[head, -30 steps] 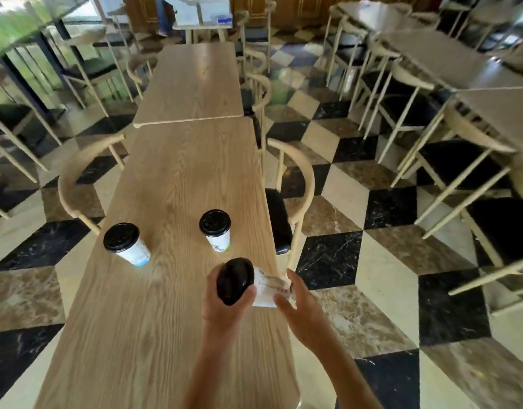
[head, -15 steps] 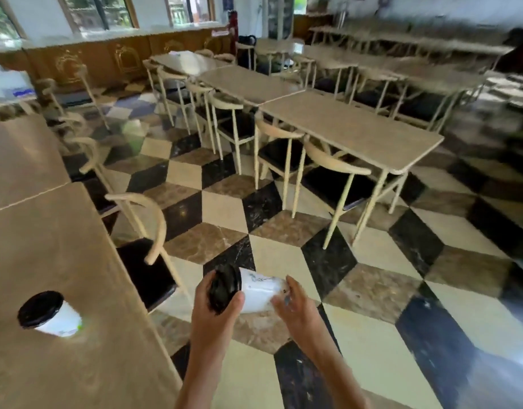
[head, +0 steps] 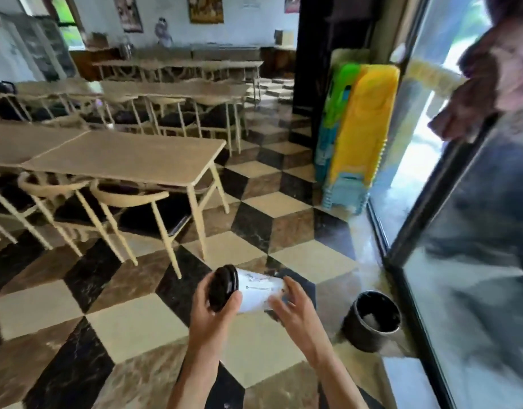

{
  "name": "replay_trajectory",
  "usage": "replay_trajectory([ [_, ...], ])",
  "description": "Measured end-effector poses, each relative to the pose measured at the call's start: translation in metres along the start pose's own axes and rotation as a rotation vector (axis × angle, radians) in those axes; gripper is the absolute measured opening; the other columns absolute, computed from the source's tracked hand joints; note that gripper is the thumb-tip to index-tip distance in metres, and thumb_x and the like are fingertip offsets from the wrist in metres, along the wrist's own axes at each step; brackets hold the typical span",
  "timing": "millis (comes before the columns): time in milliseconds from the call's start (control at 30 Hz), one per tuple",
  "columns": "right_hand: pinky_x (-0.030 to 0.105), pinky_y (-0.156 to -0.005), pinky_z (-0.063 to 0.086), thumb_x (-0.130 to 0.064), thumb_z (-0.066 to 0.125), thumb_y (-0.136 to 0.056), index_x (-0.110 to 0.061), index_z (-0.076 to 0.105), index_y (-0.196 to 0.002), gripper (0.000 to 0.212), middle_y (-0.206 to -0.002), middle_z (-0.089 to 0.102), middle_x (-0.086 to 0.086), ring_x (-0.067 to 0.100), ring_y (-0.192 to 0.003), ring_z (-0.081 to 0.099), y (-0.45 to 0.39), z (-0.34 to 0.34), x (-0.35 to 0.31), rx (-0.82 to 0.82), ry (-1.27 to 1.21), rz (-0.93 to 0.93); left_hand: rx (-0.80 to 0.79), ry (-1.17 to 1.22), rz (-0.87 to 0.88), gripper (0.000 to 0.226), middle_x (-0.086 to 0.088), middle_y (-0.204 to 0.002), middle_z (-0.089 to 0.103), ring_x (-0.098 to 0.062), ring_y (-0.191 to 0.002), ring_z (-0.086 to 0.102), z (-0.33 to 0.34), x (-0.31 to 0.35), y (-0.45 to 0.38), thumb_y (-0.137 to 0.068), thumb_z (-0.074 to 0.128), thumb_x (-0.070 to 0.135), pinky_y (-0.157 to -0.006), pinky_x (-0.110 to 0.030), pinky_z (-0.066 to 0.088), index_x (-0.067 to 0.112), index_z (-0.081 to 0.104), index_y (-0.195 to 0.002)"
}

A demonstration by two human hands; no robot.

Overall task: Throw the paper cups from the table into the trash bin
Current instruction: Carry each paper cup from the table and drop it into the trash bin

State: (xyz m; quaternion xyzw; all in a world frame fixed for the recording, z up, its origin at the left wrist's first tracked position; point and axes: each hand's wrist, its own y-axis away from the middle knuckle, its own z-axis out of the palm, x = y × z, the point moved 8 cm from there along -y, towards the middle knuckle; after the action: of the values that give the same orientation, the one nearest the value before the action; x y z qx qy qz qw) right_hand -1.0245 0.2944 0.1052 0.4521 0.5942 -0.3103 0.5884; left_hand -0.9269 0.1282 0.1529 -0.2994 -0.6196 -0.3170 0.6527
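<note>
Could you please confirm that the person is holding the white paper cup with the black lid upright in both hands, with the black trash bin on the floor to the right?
Not quite: the head view shows the white paper cup with the black lid lying sideways, lid toward the left hand, base at the right hand. The black trash bin is indeed on the floor to the right.

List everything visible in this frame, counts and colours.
paper cup: 1, white with black lid, held sideways between both hands
trash bin: 1, black, on floor by the glass door, right of the hands
tables: several, light wood, left and rear
chairs: several, cream frames, dark seats, tucked under tables
stacked stools: yellow, green, blue, by the doorway
glass door: right edge
floor: black, cream, brown checks
left hand: on lid end
right hand: on cup base
</note>
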Motion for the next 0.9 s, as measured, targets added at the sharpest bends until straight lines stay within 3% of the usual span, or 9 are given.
replay_trajectory([
  [133, 0.037, -0.099, 0.052, -0.039, 0.064, -0.086, -0.016, 0.040, -0.144, 0.067, -0.133, 0.059, -0.003, 0.013, -0.115, 0.063, -0.002, -0.089, 0.006, 0.177, -0.010, 0.016, -0.216, -0.010, -0.021, 0.062, 0.017, -0.130, 0.060, 0.004, -0.115, 0.060, 0.093, -0.017, -0.023, -0.062, 0.077, 0.050, -0.090, -0.024, 0.046, 0.056, 0.052, -0.119],
  [233, 0.047, -0.105, 0.047, -0.036, 0.063, -0.087, -0.014, 0.039, -0.145, 0.067, -0.137, 0.058, 0.005, 0.022, -0.122, 0.060, -0.006, -0.153, 0.016, 0.303, -0.033, 0.046, -0.401, -0.047, -0.014, 0.062, 0.025, -0.127, 0.056, 0.014, -0.111, 0.058, 0.166, -0.033, -0.041, -0.065, 0.077, 0.053, -0.086, -0.018, 0.050, 0.071, 0.046, -0.115],
  [333, 0.042, -0.099, 0.052, -0.032, 0.065, -0.087, -0.016, 0.043, -0.141, 0.061, -0.130, 0.063, 0.003, 0.017, -0.115, 0.065, -0.020, -0.208, 0.030, 0.404, -0.070, 0.081, -0.522, -0.060, -0.024, 0.069, 0.017, -0.130, 0.058, 0.013, -0.109, 0.060, 0.231, -0.054, -0.061, -0.066, 0.078, 0.049, -0.079, -0.011, 0.051, 0.060, 0.046, -0.126],
  [433, 0.028, -0.086, 0.057, -0.029, 0.066, -0.089, -0.024, 0.047, -0.134, 0.050, -0.118, 0.065, -0.008, 0.008, -0.103, 0.067, -0.045, -0.254, 0.044, 0.479, -0.060, 0.099, -0.637, -0.115, -0.051, 0.080, 0.006, -0.136, 0.059, -0.004, -0.120, 0.060, 0.290, -0.080, -0.085, -0.066, 0.079, 0.054, -0.094, -0.026, 0.053, 0.046, 0.045, -0.138],
  [500, 0.034, -0.088, 0.057, -0.035, 0.067, -0.086, -0.030, 0.048, -0.133, 0.051, -0.119, 0.063, -0.010, 0.010, -0.105, 0.066, -0.067, -0.284, 0.052, 0.528, -0.039, 0.118, -0.680, -0.125, -0.073, 0.085, 0.003, -0.134, 0.062, -0.008, -0.118, 0.062, 0.328, -0.095, -0.109, -0.062, 0.081, 0.058, -0.090, -0.024, 0.053, 0.041, 0.046, -0.138],
  [633, 0.045, -0.092, 0.056, -0.037, 0.068, -0.085, -0.025, 0.041, -0.143, 0.065, -0.126, 0.060, -0.004, 0.019, -0.111, 0.064, -0.124, -0.339, 0.072, 0.569, -0.025, 0.206, -0.739, -0.155, -0.093, 0.092, 0.015, -0.125, 0.061, 0.000, -0.113, 0.062, 0.404, -0.118, -0.158, -0.050, 0.079, 0.074, -0.079, -0.012, 0.050, 0.046, 0.047, -0.131],
  [733, 0.037, -0.085, 0.059, -0.034, 0.068, -0.086, -0.026, 0.041, -0.140, 0.061, -0.120, 0.062, -0.010, 0.014, -0.103, 0.068, -0.162, -0.373, 0.087, 0.590, -0.038, 0.268, -0.782, -0.215, -0.109, 0.097, 0.011, -0.126, 0.059, -0.004, -0.110, 0.064, 0.449, -0.131, -0.186, -0.053, 0.076, 0.076, -0.075, -0.011, 0.050, 0.040, 0.044, -0.137],
  [800, 0.030, -0.085, 0.059, -0.036, 0.067, -0.086, -0.030, 0.042, -0.139, 0.058, -0.118, 0.061, -0.014, 0.008, -0.101, 0.067, -0.185, -0.395, 0.095, 0.603, -0.014, 0.297, -0.800, -0.247, -0.136, 0.092, 0.009, -0.131, 0.056, -0.006, -0.115, 0.060, 0.474, -0.143, -0.202, -0.059, 0.075, 0.072, -0.079, -0.013, 0.049, 0.042, 0.042, -0.139],
  [900, 0.038, -0.094, 0.056, -0.036, 0.066, -0.088, -0.028, 0.039, -0.143, 0.061, -0.126, 0.058, -0.006, 0.013, -0.109, 0.064, -0.211, -0.422, 0.113, 0.623, 0.016, 0.345, -0.826, -0.237, -0.183, 0.075, 0.018, -0.127, 0.056, 0.009, -0.112, 0.058, 0.506, -0.164, -0.219, -0.064, 0.077, 0.064, -0.077, -0.004, 0.046, 0.051, 0.046, -0.130],
])
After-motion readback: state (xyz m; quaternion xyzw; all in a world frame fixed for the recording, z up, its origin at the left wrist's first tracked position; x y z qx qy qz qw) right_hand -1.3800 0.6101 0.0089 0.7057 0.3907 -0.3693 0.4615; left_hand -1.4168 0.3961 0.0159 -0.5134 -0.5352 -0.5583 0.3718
